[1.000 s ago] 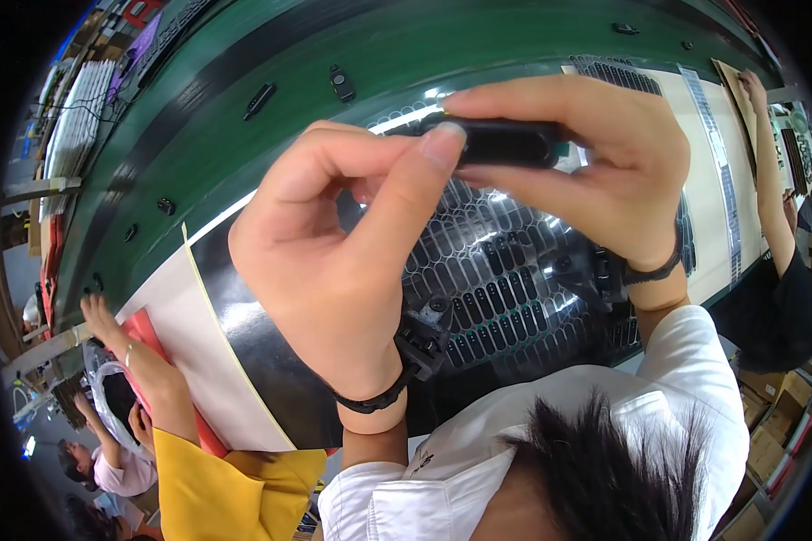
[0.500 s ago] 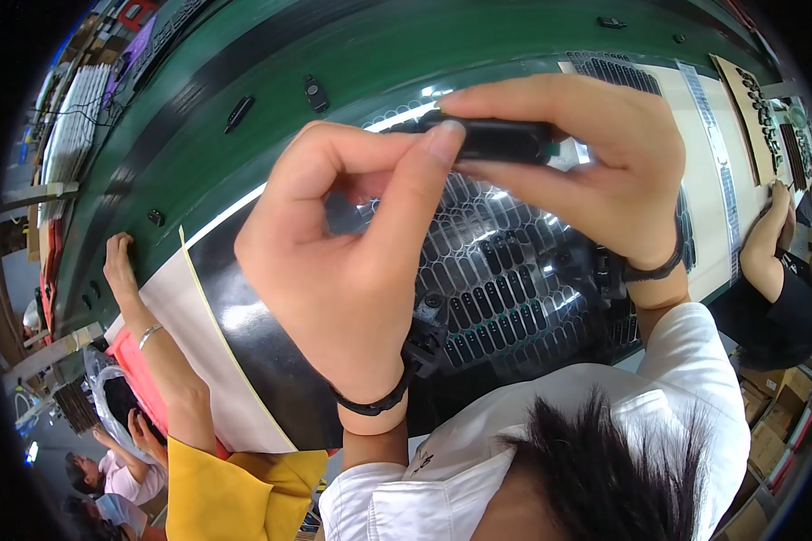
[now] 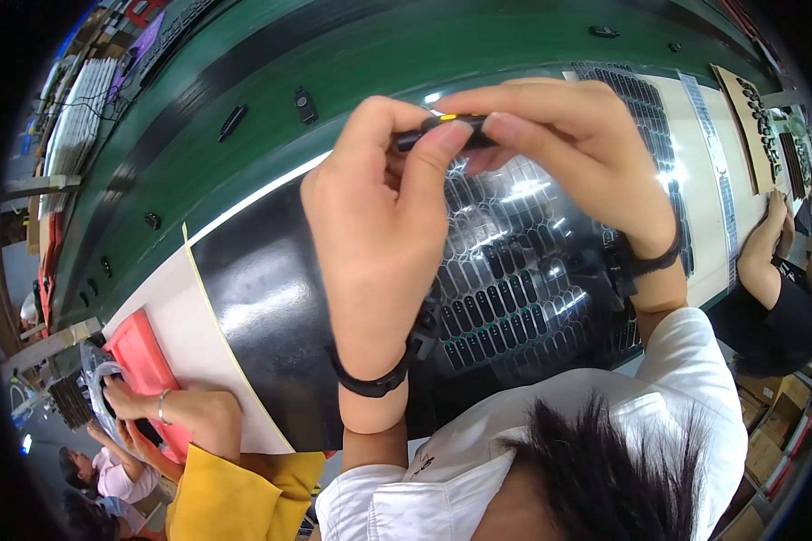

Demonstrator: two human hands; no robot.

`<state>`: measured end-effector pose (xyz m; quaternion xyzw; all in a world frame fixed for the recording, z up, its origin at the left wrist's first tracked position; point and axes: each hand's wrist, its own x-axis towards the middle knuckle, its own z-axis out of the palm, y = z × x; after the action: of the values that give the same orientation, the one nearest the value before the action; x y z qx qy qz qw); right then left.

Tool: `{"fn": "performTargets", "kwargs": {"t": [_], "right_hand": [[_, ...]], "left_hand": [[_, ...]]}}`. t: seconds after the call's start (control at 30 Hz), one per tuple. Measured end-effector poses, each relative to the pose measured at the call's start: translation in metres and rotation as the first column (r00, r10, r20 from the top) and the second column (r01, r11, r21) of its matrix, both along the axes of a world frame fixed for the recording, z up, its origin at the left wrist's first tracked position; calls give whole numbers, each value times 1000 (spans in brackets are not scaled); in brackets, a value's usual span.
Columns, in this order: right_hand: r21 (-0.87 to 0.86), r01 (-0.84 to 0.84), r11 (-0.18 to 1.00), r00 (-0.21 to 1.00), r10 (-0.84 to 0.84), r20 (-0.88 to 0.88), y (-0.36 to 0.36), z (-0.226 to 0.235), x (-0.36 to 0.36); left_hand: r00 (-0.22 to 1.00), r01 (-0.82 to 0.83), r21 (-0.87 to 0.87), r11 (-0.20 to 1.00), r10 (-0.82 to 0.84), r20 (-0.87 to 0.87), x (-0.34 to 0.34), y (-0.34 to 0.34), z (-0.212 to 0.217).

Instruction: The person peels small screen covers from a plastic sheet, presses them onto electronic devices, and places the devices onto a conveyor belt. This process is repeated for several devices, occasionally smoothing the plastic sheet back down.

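The left hand [image 3: 374, 212] pinches a small black device [image 3: 408, 142] between thumb and fingers, while the right hand [image 3: 591, 149] grips its other end (a yellow patch [image 3: 448, 117] shows on top). Fingers cover much of it, so its full shape is hard to tell. It is held above a clear, oval-patterned sheet [image 3: 514, 212], near the green surface [image 3: 198, 167] beyond.

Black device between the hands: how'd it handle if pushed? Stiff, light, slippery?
Probably light: the left hand and right hand just pinch the black device. Likely stiff: its slim body shows no visible bend. May slip: its dark surface looks smooth.
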<state>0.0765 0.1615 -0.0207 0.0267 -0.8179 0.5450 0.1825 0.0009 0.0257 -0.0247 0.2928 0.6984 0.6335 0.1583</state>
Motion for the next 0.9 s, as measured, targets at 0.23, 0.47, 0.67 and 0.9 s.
{"fn": "performTargets", "kwargs": {"t": [0.23, 0.47, 0.67, 0.9], "right_hand": [[-51, -22, 998, 990, 29, 138, 9, -11, -21], [329, 180, 927, 964, -232, 127, 75, -76, -76], [375, -348, 859, 931, 268, 250, 69, 9, 20], [564, -825, -45, 232, 883, 409, -14, 162, 241]], "left_hand": [[997, -63, -121, 991, 67, 27, -12, -2, -8], [966, 142, -118, 983, -164, -199, -1, -63, 52], [233, 844, -325, 427, -837, -495, 43, -106, 118], [-195, 846, -480, 234, -700, -687, 153, -161, 166]]}}
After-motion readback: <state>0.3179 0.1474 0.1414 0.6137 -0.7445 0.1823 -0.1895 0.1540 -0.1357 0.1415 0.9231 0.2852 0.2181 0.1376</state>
